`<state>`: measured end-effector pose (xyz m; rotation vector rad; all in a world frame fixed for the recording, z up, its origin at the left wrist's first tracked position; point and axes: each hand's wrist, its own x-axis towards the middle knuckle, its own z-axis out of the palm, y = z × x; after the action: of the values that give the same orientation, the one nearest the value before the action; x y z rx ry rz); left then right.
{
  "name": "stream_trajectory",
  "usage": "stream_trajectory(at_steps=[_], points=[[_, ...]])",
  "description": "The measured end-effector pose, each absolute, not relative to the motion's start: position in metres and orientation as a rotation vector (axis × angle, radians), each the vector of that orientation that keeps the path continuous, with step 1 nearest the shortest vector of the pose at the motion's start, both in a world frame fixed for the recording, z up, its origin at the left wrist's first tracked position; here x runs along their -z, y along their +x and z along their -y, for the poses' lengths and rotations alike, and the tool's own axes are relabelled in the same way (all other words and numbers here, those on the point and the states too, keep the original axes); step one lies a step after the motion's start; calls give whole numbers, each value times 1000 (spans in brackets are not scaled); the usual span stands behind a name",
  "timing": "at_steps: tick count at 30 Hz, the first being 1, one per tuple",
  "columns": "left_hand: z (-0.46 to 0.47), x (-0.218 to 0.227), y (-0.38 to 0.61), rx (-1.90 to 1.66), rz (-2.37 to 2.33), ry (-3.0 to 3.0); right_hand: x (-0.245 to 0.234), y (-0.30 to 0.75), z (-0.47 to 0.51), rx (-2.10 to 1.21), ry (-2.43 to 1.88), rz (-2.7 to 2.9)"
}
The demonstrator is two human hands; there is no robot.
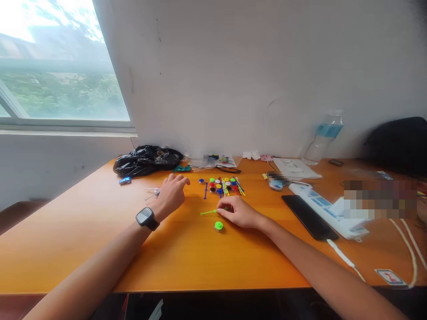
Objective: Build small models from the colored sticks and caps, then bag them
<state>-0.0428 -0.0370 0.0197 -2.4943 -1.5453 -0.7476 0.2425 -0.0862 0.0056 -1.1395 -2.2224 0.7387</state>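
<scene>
My right hand [238, 212] pinches a thin yellow-green plastic stick [208, 213] just above the table, its free end pointing left. Close in front of that hand stands a small round piece with a bright green top [218, 226]. My left hand [171, 195], with a black watch on the wrist, hovers over the table with fingers apart and nothing visible in them. Beside it lies a small metal and white item [155, 193], partly hidden by the hand. Beyond both hands are several colourful round pieces [212, 186] and a blue stick [206, 191].
A black plastic bag [147, 160] and a small blue object [125, 180] lie at the back left. On the right are a black phone [308, 217], a white power strip [325, 206] and a cable [343, 255]. A clear bottle [323, 140] stands against the wall.
</scene>
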Motion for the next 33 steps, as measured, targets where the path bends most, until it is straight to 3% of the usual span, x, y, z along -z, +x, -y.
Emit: stream_trajectory(at_steps=[4, 9, 33], points=[[54, -27, -29, 1061, 1300, -2757, -4, 242, 86, -731, -1137, 2212], [83, -30, -10, 902, 954, -3237, -1, 240, 85, -677, -1118, 2177], [70, -3, 0, 945, 1048, -3270, -1, 232, 91, -653, -955, 2129]])
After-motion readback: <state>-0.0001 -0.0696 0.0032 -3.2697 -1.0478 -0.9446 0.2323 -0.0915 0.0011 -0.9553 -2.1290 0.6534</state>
